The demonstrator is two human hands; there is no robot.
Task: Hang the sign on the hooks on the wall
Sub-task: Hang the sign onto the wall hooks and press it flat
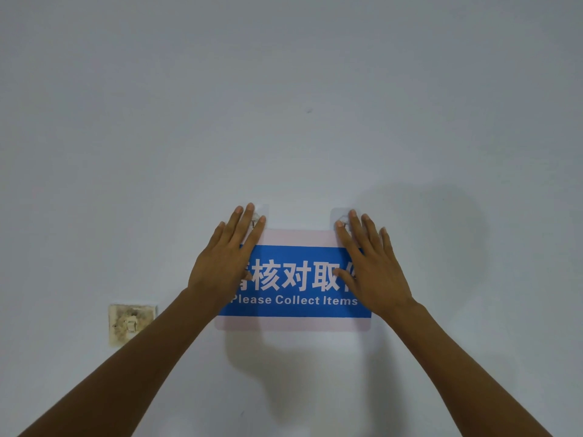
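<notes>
A rectangular sign (293, 279) with a blue panel, white Chinese characters and the words "Please Collect Items" lies flat against the pale wall. Two clear adhesive hooks are stuck to the wall at its top corners: the left hook (261, 212) and the right hook (338, 216). My left hand (225, 263) rests flat over the sign's left part, fingers spread and reaching up to the left hook. My right hand (369, 266) presses flat on the sign's right part, its fingertips at the right hook. The sign's top corners are hidden under my fingers.
A dirty, stained wall switch (132, 323) sits lower left of the sign. The wall around is bare, with a small dark mark (309, 111) above. Shadows of my arms fall below and to the right of the sign.
</notes>
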